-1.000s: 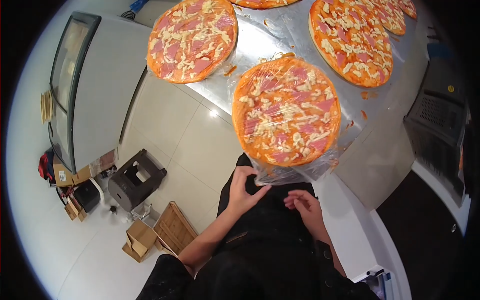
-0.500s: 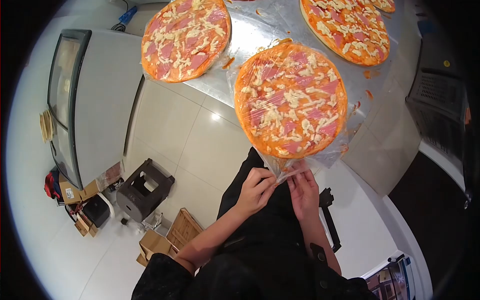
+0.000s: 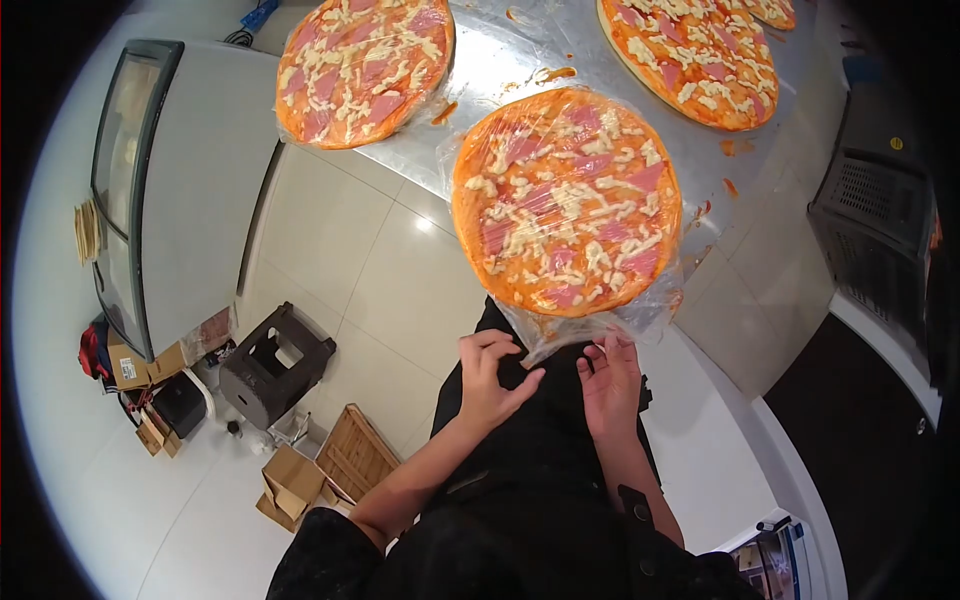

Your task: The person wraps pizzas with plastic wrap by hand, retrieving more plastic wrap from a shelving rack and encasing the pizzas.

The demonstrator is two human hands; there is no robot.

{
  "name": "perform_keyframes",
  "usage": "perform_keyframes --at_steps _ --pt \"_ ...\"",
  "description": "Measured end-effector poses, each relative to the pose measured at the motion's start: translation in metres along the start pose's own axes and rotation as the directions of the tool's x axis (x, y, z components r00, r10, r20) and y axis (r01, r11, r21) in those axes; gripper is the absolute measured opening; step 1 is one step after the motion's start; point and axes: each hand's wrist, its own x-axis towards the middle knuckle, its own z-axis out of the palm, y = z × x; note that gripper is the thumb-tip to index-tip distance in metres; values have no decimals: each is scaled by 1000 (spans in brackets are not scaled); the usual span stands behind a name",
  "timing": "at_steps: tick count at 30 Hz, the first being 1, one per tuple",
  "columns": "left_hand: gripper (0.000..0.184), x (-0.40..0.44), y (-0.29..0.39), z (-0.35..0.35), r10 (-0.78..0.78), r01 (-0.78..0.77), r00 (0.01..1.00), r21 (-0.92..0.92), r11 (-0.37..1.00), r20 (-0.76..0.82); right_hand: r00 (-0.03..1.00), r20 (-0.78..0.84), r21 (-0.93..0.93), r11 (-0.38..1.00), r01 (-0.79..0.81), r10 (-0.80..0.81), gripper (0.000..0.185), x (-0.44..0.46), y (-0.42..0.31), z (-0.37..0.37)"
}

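A pizza (image 3: 570, 200) topped with pieces of ham and strips of pale cheese lies in a clear plastic bag (image 3: 570, 328) at the near edge of the metal table. The bag's loose end hangs toward me over the edge. My left hand (image 3: 487, 385) is beside the left corner of that end, thumb and fingers apart, holding nothing. At the right, my right hand (image 3: 610, 388) has its thumb and fingertips closed on the plastic.
Another wrapped pizza (image 3: 365, 75) lies on the metal table (image 3: 500, 60) at left, and an uncovered pizza (image 3: 695, 60) at right. On the floor are a dark stool (image 3: 270, 375), cardboard boxes (image 3: 297, 480) and a wooden crate (image 3: 355, 455). A white freezer (image 3: 205, 170) stands at left.
My left hand has let go of the plastic and opened, drawing slightly left. The bag's end has spread out. My view has shifted a little.
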Motion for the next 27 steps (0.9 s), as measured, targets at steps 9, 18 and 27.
perform_keyframes --at_steps 9,18,27 --pt "28 34 33 2 208 -238 969 288 927 131 984 164 86 995 49 -63 14 -4 3 -7" --pt "24 17 40 -10 241 -275 955 206 939 173 997 75 5 999 31 -32 40 3 7 7" --pt "54 -15 3 11 -229 216 970 -148 965 -81 983 182 18 1000 15 -18 40 10 8 10"
